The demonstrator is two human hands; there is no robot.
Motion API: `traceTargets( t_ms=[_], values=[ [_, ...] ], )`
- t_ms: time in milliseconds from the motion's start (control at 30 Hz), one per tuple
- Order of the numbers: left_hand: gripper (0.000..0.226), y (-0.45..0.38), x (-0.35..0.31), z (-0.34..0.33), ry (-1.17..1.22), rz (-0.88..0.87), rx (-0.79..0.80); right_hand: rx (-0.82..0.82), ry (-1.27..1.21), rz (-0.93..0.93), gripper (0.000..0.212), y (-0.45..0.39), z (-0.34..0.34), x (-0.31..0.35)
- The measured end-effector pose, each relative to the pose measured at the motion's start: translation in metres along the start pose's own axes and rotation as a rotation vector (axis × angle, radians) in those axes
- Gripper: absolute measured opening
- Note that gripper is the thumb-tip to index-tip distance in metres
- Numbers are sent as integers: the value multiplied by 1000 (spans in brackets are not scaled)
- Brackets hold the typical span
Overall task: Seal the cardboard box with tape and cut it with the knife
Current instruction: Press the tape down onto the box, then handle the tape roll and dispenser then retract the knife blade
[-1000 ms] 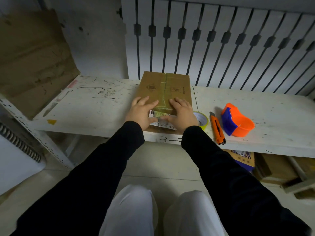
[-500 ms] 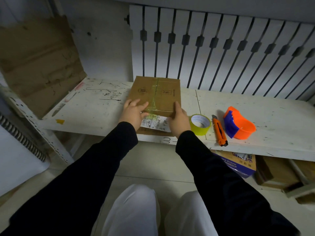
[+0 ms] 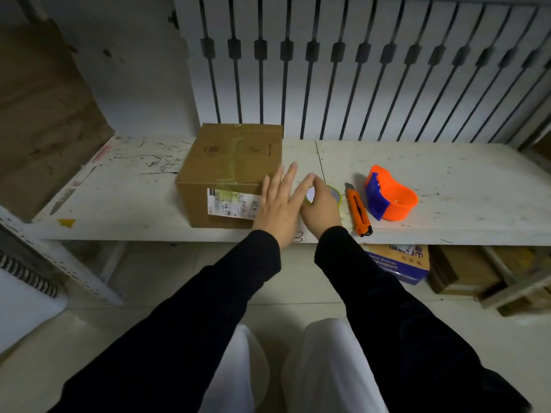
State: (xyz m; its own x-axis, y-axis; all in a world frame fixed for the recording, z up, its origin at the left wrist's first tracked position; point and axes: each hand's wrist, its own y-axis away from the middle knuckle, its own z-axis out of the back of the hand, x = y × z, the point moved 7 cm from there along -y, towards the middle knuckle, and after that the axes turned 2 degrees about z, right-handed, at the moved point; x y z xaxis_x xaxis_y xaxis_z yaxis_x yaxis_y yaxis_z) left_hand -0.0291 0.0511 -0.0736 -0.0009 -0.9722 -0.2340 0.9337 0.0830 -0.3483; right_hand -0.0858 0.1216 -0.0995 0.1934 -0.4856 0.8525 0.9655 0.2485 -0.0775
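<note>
Two hands reach out over the white shelf (image 3: 417, 174) from black sleeves. The left hand (image 3: 278, 204) is flat and spread wide, fingers (image 3: 290, 174) fanned and holding nothing; it hangs in front of the near right corner of the cardboard box (image 3: 231, 171), and I cannot tell whether it touches the box. The box sits just to the left of that hand, flaps down, with a strip of clear tape running along its top and a white printed label (image 3: 231, 204) on the face turned toward the person.

The right hand (image 3: 320, 204) is just beside the left, its fingers curled over the roll of tape (image 3: 335, 195), which rests on the shelf. Only the roll's yellow-green rim and a bit of its pale core show past the knuckles, and the grip looks closed around it.

Just right of that hand lies the knife (image 3: 358, 211), an orange box cutter, lengthwise on the shelf with its blade end pointing away from the person. Beyond the knife, further right, sits an orange and blue tape dispenser (image 3: 390, 198), close beside it. Behind everything stands a white slatted panel (image 3: 357, 70).
</note>
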Motion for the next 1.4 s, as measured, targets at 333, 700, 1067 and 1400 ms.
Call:
traceTargets(
  t_ms=[333, 700, 1067, 1400],
  values=[
    [59, -35, -39, -80, 142, 38, 190, -102, 34, -94, 50, -20, 52, -59],
    [42, -58, -36, -118, 4, 250, 256, -133, -91, -151, 46, -28, 67, -96],
    [32, -46, -36, -89, 312, 269, 143, -98, -289, -183, 65, -18, 52, -82],
    [29, -23, -31, -52, 492, 287, 27, -120, -159, -87, 45, -10, 60, -52]
  ],
)
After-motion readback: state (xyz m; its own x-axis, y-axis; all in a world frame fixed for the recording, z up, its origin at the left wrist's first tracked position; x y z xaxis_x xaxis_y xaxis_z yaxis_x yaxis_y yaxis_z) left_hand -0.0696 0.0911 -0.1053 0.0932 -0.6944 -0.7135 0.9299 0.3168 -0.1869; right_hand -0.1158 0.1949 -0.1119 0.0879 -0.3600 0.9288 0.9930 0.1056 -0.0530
